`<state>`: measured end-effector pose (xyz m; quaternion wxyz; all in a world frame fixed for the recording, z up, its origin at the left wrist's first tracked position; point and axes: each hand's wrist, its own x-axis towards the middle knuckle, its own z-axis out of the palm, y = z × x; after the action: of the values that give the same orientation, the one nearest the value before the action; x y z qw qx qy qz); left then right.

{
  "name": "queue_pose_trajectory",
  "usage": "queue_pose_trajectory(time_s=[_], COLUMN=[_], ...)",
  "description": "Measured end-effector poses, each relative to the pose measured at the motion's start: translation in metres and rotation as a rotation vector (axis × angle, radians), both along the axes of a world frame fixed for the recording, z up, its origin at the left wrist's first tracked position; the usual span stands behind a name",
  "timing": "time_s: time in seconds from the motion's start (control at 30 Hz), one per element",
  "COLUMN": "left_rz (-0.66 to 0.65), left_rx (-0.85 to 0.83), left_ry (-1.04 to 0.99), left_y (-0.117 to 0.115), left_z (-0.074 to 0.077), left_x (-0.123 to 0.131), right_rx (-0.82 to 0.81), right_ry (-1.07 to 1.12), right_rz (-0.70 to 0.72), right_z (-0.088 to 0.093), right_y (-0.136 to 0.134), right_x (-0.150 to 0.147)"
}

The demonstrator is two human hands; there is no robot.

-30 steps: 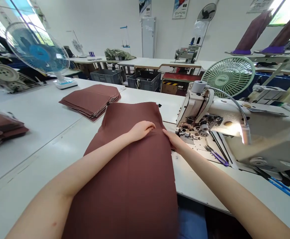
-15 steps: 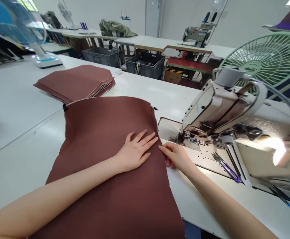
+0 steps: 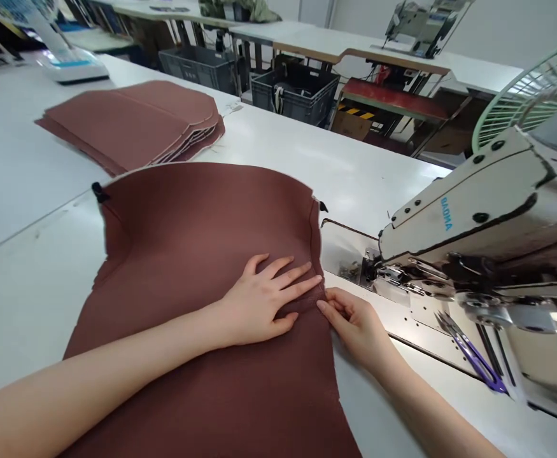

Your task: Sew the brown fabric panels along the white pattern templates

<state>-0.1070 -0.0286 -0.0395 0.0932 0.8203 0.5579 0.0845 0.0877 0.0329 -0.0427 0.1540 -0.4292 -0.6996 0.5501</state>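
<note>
A large reddish-brown fabric panel point(image 3: 206, 229) lies across the white table in front of me, with black tabs at its two far corners. My left hand point(image 3: 266, 299) rests flat on it near the right edge, fingers spread. At that edge, my right hand point(image 3: 354, 318) pinches the fabric between thumb and fingers, close to my left fingertips. Just right of the panel stands an industrial sewing machine point(image 3: 469, 210), its needle area beside the fabric's edge. Purple-handled thread snips point(image 3: 473, 356) lie on the machine bed.
A stack of similar brown panels point(image 3: 135, 121) sits at the back left. Behind it is a fan base point(image 3: 72, 67). A green fan point(image 3: 521, 95) stands beyond the machine. Grey crates point(image 3: 297, 95) and another worktable point(image 3: 302, 35) are past the far table edge.
The view has tilted down and moved closer, so the machine looks larger. My left hand stays flat on the panel, and my right hand keeps its pinch at the right edge.
</note>
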Motion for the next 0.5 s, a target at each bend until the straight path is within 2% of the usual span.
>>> queue_pose_trajectory(time_s=[0.17, 0.4, 0.5], left_rz=[0.012, 0.005, 0.007], left_rx=[0.013, 0.124, 0.168], left_ry=[-0.062, -0.038, -0.029], left_y=[0.000, -0.004, -0.006], left_z=[-0.001, -0.006, -0.006], left_x=[-0.001, 0.000, 0.001], right_rx=[-0.053, -0.002, -0.021], right_ry=[0.021, 0.050, 0.044], right_rz=[0.014, 0.045, 0.056], right_z=[0.008, -0.010, -0.009], right_y=[-0.001, -0.001, -0.002], right_x=[-0.001, 0.010, 0.011])
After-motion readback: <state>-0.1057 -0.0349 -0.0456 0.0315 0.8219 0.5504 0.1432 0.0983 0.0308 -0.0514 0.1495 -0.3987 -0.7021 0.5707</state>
